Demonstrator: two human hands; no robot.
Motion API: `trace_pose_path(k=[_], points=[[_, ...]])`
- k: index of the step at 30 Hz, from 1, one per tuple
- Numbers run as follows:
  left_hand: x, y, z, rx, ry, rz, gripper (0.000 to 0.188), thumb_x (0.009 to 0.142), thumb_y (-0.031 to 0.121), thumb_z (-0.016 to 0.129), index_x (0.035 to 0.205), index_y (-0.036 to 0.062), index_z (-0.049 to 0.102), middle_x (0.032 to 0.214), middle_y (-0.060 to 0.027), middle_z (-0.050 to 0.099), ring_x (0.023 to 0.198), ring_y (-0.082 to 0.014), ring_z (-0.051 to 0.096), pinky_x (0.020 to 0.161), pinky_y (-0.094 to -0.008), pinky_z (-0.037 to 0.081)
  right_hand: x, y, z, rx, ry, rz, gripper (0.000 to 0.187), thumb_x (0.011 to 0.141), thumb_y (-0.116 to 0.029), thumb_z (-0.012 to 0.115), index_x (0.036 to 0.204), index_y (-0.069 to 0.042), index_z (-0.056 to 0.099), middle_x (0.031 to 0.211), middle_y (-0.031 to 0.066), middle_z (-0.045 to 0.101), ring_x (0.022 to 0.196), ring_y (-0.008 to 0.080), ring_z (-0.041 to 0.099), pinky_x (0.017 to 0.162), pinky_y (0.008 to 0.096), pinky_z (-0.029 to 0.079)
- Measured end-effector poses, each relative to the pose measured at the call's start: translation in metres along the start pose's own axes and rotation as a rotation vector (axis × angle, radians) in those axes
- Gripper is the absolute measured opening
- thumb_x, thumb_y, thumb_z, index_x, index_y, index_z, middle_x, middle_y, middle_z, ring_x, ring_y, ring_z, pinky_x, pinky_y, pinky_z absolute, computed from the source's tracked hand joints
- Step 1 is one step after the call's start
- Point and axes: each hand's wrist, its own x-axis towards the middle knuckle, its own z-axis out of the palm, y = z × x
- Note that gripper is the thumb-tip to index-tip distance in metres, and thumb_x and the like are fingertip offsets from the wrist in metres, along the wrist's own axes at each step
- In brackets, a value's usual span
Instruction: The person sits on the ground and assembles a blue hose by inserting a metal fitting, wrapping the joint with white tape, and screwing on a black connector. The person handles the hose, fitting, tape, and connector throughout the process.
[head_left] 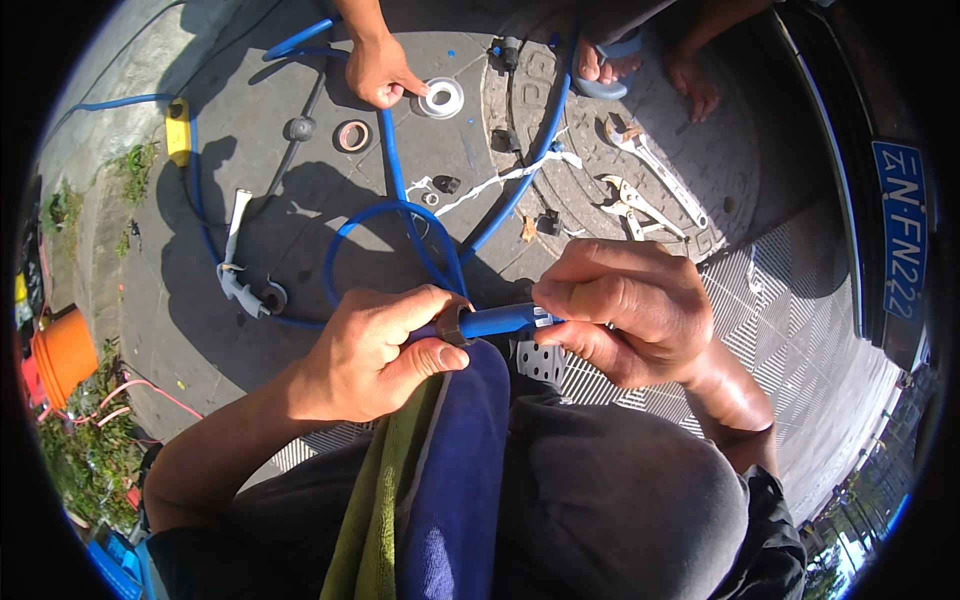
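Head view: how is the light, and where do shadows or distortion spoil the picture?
Head view: hard sunlight, sharp focus; the left hand and right hand on the blue hose are brightly lit; dark shadows fall across the pavement; glare whitens the metal grating; fisheye bends the edges, with a black rim around.

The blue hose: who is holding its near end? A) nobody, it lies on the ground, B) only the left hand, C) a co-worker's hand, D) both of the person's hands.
D: the left hand grips the dark fitting and the right hand pinches the blue hose beside it.
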Motion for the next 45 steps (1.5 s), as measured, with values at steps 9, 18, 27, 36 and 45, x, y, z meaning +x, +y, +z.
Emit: trace_pose_path(k=[9,18,27,36,45], points=[[-0.002,0.005,-0.001,-0.115,0.007,-0.074,0.043,0.099,0.029,0.076,0.127,-0.0035,0.069,0.074,-0.0062,0.063,0.063,-0.0143,0.058,0.062,-0.0315,0.048,0.002,0.003,0.007,0.062,0.027,0.029,0.023,0.088,-0.009,0.085,0.099,0.006,0.072,0.090,0.0198,0.072,0.073,0.0314,0.073,0.059,0.0373,0.058],[0.002,-0.011,-0.017,0.149,0.016,-0.061,0.025,0.090,0.011,0.080,0.107,-0.0018,0.066,0.086,-0.0158,0.069,0.075,-0.0309,0.071,0.067,-0.0383,0.053,-0.001,0.005,0.027,-0.105,0.045,-0.004,0.022,0.084,-0.001,0.084,0.099,0.006,0.070,0.092,0.0174,0.071,0.072,0.0303,0.073,0.058,0.0369,0.058],[-0.003,-0.020,0.004,0.113,0.064,0.132,0.033,0.094,0.023,0.078,0.111,-0.0029,0.065,0.084,-0.0112,0.067,0.072,-0.0293,0.069,0.066,-0.0375,0.054,0.000,-0.009,0.028,-0.105,0.065,0.008,0.023,0.083,0.001,0.084,0.100,0.008,0.069,0.091,0.0180,0.069,0.070,0.0310,0.072,0.056,0.0375,0.057],[0.000,-0.016,0.002,0.117,0.059,0.156,0.040,0.095,0.030,0.078,0.113,-0.0053,0.070,0.076,-0.0096,0.064,0.066,-0.0269,0.068,0.062,-0.0361,0.052,-0.002,-0.010,0.030,-0.072,0.054,0.043,0.022,0.086,-0.003,0.083,0.100,0.007,0.069,0.091,0.0185,0.070,0.072,0.0309,0.073,0.057,0.0374,0.059],[0.011,-0.001,0.005,0.068,-0.078,0.142,0.038,0.087,0.012,0.082,0.118,-0.0007,0.064,0.096,-0.0169,0.072,0.086,-0.0356,0.073,0.073,-0.0419,0.057,-0.002,-0.009,0.036,-0.063,0.052,0.049,0.024,0.084,-0.003,0.084,0.100,0.007,0.069,0.091,0.0183,0.070,0.073,0.0317,0.073,0.056,0.0372,0.058]])
